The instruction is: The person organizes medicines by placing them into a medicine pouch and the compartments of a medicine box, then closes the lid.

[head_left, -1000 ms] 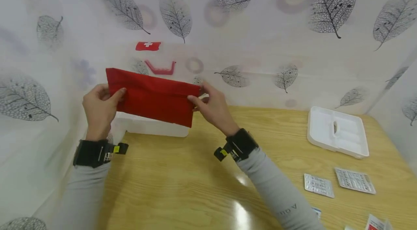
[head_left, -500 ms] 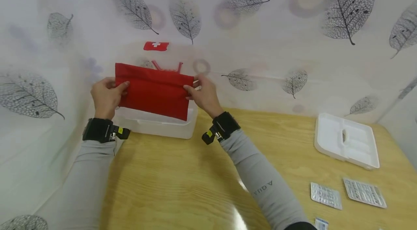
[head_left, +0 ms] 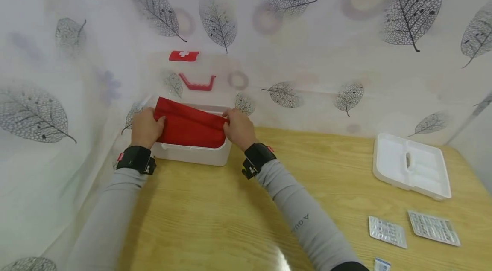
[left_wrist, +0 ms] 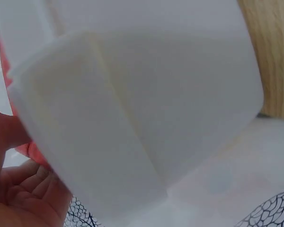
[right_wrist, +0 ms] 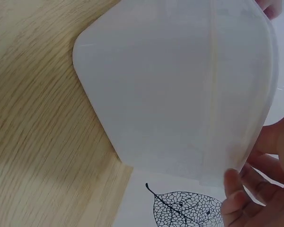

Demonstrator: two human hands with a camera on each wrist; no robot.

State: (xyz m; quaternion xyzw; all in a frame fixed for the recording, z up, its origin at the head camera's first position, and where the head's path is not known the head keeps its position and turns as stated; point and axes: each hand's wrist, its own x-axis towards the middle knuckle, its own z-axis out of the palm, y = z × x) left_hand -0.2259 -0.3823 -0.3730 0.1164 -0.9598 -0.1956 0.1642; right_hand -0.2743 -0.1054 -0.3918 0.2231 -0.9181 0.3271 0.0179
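Note:
A folded piece of red fabric (head_left: 188,128), perhaps a pouch, lies slanted in the mouth of a white plastic box (head_left: 200,158), its left end higher. My left hand (head_left: 147,128) pinches that end at the box's left side; in the left wrist view, red material (left_wrist: 34,152) shows between thumb and fingers. At the opposite end, my right hand (head_left: 239,129) holds the fabric by its corner. The right wrist view has the box wall (right_wrist: 146,90) hiding the fabric, with the right hand's fingers (right_wrist: 234,189) at the rim.
Behind the box are a red handle (head_left: 197,85) and a red label with a white cross (head_left: 184,56). A white divided tray (head_left: 392,166) sits at the right, with blister packs (head_left: 387,231) and a small packet (head_left: 382,265) nearer. Leaf-patterned sheeting (head_left: 307,57) backs the table.
Both hands have lowered the red fabric from above the box into its opening. The red handle behind, partly covered half a second ago, shows fully now.

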